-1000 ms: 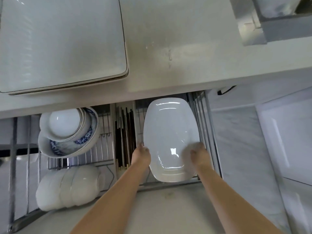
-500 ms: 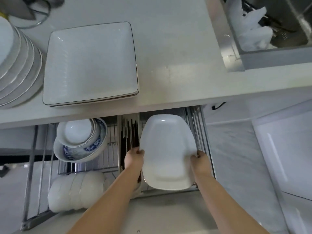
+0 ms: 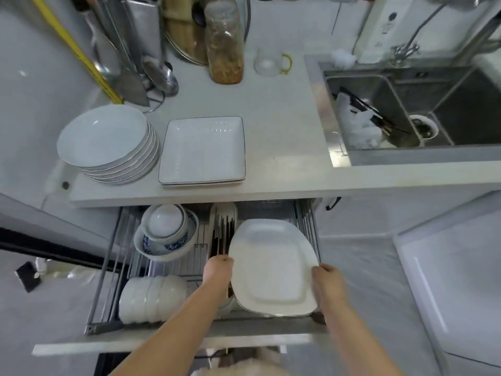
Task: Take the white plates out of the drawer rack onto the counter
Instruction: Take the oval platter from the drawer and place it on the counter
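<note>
Hidden and unclear parts

The white plate [image 3: 273, 267] covers what stands behind it at the drawer rack's [image 3: 108, 267] right side. Fingertips of both hands are behind its rim. The utensils [image 3: 122, 50] at the counter's [image 3: 282, 126] far-left corner are blurred and cut off.

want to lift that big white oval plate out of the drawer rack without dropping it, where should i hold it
Take the oval plate by its two long side rims, one hand from each side, as the left hand and right hand do now. It is broad with a thin raised rim, so opposed grips likely keep it level and clear of the chopsticks.
</note>
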A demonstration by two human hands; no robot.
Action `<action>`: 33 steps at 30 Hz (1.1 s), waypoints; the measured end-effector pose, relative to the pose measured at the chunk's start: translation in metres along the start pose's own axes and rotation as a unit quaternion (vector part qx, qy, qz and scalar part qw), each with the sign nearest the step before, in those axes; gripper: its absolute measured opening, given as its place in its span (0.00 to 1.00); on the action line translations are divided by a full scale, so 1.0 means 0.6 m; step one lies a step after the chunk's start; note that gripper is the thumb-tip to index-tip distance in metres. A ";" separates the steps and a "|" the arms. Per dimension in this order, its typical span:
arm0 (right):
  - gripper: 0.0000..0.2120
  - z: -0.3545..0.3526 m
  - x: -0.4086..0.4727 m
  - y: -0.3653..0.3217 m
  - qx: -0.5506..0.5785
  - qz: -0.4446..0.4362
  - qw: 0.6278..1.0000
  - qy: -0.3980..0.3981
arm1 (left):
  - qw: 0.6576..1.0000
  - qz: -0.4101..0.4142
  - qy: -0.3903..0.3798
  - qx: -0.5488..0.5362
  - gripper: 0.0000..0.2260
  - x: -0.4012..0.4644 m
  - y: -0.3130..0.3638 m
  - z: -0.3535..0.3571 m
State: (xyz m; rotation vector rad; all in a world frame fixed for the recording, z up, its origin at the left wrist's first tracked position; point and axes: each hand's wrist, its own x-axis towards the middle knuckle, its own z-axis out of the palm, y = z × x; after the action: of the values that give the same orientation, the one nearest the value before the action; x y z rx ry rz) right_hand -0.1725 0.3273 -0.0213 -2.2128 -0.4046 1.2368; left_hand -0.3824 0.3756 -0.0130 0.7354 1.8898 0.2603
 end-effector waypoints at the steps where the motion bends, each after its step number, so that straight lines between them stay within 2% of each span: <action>1: 0.09 -0.011 -0.013 -0.007 0.002 -0.001 1.000 -0.004 | 1.000 -0.008 -0.004 -0.003 0.09 -0.015 0.007 -0.007; 4: 0.08 -0.041 -0.042 -0.028 0.032 -0.025 0.999 -0.009 | 0.999 -0.017 -0.006 -0.033 0.13 -0.051 0.024 -0.026; 9: 0.09 -0.087 -0.078 -0.077 0.061 -0.040 0.997 -0.019 | 0.990 -0.008 -0.027 -0.140 0.06 -0.105 0.055 -0.047; 11: 0.10 -0.109 -0.090 -0.100 0.067 -0.038 0.997 -0.031 | 0.987 0.017 -0.053 -0.148 0.03 -0.125 0.069 -0.051; 15: 0.05 -0.165 -0.126 -0.153 0.025 -0.050 0.996 -0.070 | 0.980 0.020 -0.122 -0.153 0.06 -0.169 0.098 -0.065; 18: 0.04 -0.213 -0.151 -0.187 -0.032 -0.077 0.992 -0.092 | 0.981 0.032 -0.153 -0.112 0.04 -0.200 0.129 -0.077; 22: 0.08 -0.267 -0.175 -0.220 -0.034 -0.098 0.988 -0.110 | 0.977 0.080 -0.193 -0.032 0.06 -0.233 0.172 -0.090; 25: 0.11 -0.295 -0.181 -0.241 -0.037 -0.118 0.986 -0.108 | 0.975 0.125 -0.183 0.000 0.16 -0.247 0.204 -0.090; 28: 0.12 -0.313 -0.178 -0.264 -0.039 -0.146 0.984 -0.095 | 0.972 0.159 -0.170 0.020 0.06 -0.265 0.231 -0.091; 31: 0.13 -0.323 -0.166 -0.285 -0.069 -0.176 0.979 -0.081 | 0.972 0.181 -0.145 0.024 0.05 -0.271 0.252 -0.090; 33: 0.09 -0.324 -0.152 -0.296 -0.077 -0.182 0.977 -0.080 | 0.973 0.192 -0.130 0.016 0.06 -0.271 0.265 -0.086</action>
State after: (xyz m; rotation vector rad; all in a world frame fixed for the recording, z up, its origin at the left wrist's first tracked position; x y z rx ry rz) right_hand -0.0531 0.3580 0.2287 -2.0462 -0.9541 1.2155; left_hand -0.3259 0.4113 0.2107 1.1028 1.4979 0.3570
